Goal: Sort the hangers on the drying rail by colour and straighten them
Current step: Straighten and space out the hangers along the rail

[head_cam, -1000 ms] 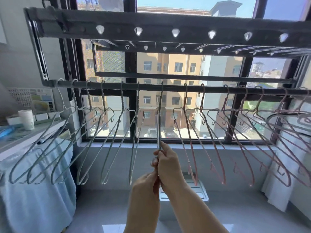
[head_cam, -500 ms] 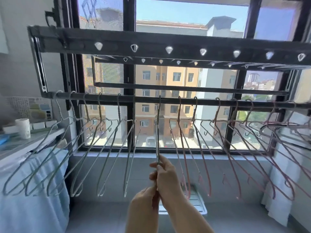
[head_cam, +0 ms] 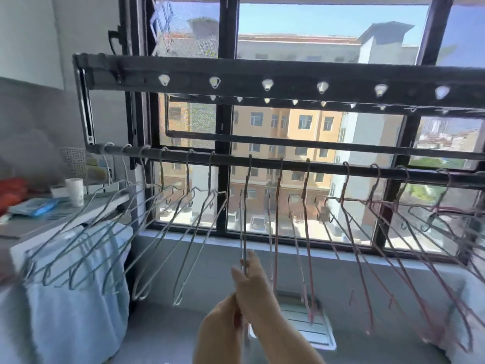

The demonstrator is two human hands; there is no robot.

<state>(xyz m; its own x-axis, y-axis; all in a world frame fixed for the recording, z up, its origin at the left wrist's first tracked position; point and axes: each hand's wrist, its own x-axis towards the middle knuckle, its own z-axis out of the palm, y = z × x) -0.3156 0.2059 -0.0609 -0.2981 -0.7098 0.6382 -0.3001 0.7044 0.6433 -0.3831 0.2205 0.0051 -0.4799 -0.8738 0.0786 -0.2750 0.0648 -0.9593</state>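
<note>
Hands (head_cam: 249, 285) around grey hanger (head_cam: 243, 227)

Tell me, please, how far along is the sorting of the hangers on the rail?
Done: the colours look sorted, with the grey hangers on the left of the rail and the pink hangers on the right. In hand: the left hand and right hand both grip the middle grey hanger at the boundary. Left: straightening; most hangers hang slanted, and the pink ones crowd together at the far right.
</note>
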